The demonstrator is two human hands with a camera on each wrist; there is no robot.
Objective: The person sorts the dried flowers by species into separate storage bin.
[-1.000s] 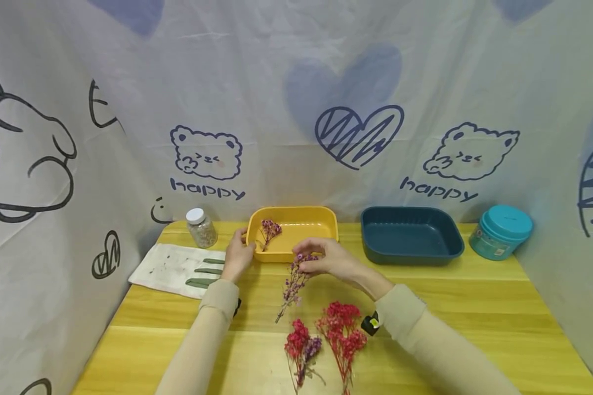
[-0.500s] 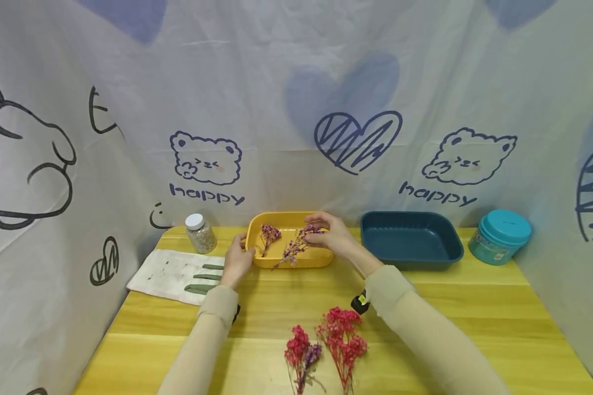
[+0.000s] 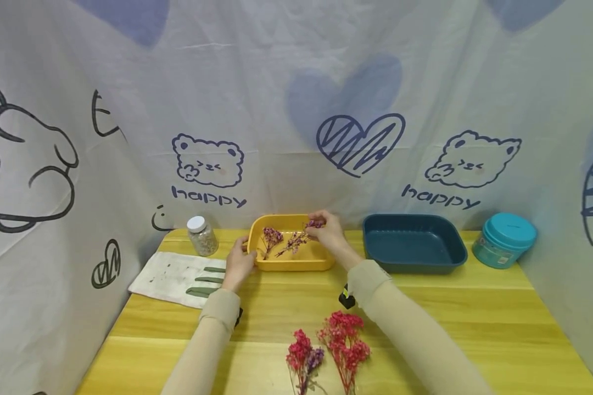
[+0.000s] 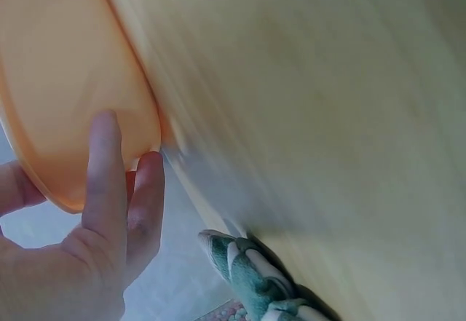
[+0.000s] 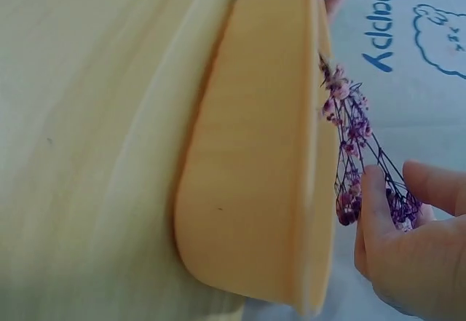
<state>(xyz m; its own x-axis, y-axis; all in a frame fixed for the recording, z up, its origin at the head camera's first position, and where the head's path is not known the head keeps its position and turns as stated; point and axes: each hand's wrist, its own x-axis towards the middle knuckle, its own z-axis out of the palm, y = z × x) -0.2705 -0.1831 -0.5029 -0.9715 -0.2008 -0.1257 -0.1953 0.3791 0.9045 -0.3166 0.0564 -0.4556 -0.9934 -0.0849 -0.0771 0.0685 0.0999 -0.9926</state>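
Observation:
My right hand [image 3: 328,232] pinches a sprig of purple dried flowers [image 3: 293,243] by its blossom end, over the yellow tray [image 3: 296,265]. In the right wrist view the sprig [image 5: 353,128] hangs beside the tray's rim, between the thumb and fingers. Another purple sprig [image 3: 272,237] lies inside the tray at the left. My left hand [image 3: 239,262] holds the tray's left end. In the left wrist view the hand [image 4: 95,255] spans the tray wall [image 4: 73,59], with one digit partly hidden behind the rim.
Red dried flowers [image 3: 345,345] and a red-and-purple bunch [image 3: 300,354] lie at the front. A dark blue tray [image 3: 415,269] and a turquoise-lidded tub [image 3: 505,241] stand right. A white-capped jar [image 3: 202,237] and a white glove [image 3: 175,277] are at left.
My right hand has carried the purple sprig away from me, from in front of the yellow tray to over it. My left hand has stayed at the tray's left end.

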